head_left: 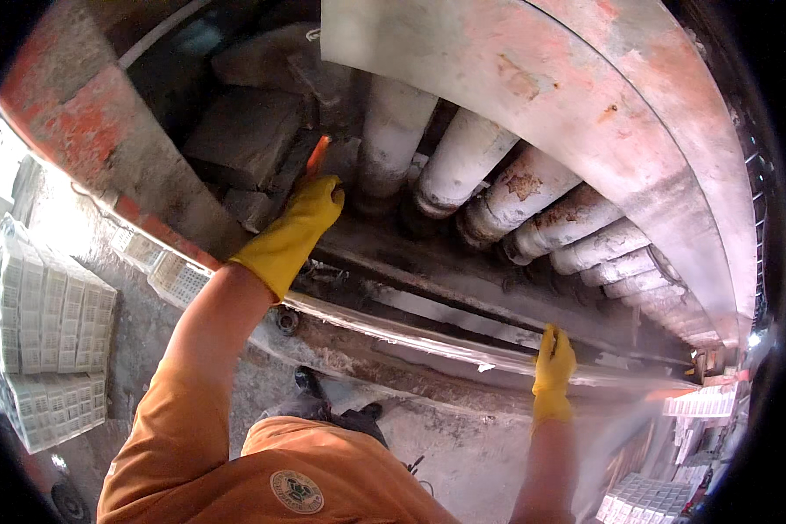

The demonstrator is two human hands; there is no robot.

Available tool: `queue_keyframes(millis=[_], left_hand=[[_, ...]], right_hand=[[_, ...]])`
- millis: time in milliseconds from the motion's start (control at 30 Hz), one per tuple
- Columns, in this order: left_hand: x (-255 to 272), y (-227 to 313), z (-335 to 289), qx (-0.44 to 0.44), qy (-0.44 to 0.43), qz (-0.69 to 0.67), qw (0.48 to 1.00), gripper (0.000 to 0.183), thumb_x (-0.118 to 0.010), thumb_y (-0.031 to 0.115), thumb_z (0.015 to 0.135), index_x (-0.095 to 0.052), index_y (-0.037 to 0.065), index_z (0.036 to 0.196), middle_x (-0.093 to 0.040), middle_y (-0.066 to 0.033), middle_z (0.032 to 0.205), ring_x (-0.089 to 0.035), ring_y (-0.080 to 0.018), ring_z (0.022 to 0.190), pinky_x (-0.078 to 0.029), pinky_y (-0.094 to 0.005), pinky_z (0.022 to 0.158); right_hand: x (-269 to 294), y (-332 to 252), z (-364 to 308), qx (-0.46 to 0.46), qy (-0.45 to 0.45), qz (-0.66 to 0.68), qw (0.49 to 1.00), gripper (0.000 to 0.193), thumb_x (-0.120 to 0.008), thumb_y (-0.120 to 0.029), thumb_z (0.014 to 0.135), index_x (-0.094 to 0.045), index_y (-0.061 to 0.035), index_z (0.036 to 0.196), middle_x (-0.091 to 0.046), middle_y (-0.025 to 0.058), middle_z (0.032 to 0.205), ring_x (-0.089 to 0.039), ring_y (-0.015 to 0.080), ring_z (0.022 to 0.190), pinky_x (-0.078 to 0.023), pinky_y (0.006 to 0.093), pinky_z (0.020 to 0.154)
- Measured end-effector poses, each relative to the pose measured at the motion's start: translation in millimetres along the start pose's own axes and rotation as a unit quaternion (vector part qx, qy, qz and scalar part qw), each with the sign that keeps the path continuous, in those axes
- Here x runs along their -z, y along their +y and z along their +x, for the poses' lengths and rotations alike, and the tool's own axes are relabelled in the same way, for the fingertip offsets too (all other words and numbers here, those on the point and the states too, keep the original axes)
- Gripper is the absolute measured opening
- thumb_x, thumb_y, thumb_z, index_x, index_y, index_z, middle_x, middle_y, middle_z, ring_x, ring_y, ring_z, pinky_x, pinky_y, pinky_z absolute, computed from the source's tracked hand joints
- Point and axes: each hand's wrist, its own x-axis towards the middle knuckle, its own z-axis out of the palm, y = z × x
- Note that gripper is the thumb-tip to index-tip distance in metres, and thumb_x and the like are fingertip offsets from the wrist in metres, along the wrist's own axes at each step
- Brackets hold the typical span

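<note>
Both my hands wear yellow rubber gloves. My left hand (310, 214) is closed in a fist inside the machine's left end, beside dark blocks (240, 140). A narrow orange piece (317, 155) sticks up from that fist; its kind is unclear and the rest is hidden. Farther right, my right hand (553, 362) has its fingers curled over the long metal edge (445, 343) at the machine's near side. Pale, rust-stained rollers (463, 162) run in a row beyond my hands, under a large curved metal cover (550, 70).
A red-and-grey metal beam (105, 131) slants along the left. Stacked white plastic crates (52, 323) stand on the floor at left, with more crates (646, 499) at lower right. A dark gap (428, 301) runs along the trough inside the near edge.
</note>
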Motion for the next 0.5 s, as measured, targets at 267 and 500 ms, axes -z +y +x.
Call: queue_keyframes(millis=[267, 500], left_hand=[[-135.4, -43.0, 110.0, 0.007, 0.168, -0.135, 0.976, 0.043, -0.063, 0.034, 0.095, -0.068, 0.009, 0.129, -0.068, -0.0169, 0.132, -0.063, -0.0374, 0.125, -0.049, -0.0501, 0.106], [-198.6, -122.5, 213.1, 0.04, 0.097, -0.259, 0.96, 0.052, -0.062, 0.042, 0.096, -0.063, 0.014, 0.139, -0.059, -0.0136, 0.148, -0.056, -0.0348, 0.135, -0.045, -0.0478, 0.112]], right_hand=[[23.8, 7.0, -51.6, 0.002, 0.009, -0.032, 0.999, 0.034, -0.063, -0.036, 0.101, -0.078, -0.0065, 0.109, -0.077, 0.0141, 0.095, -0.072, 0.0312, 0.078, -0.056, 0.0417, 0.071], [25.9, 14.1, -80.1, 0.126, 0.018, -0.057, 0.99, 0.03, -0.056, -0.027, 0.102, -0.076, -0.0061, 0.111, -0.077, 0.0133, 0.102, -0.07, 0.0335, 0.09, -0.054, 0.0435, 0.084]])
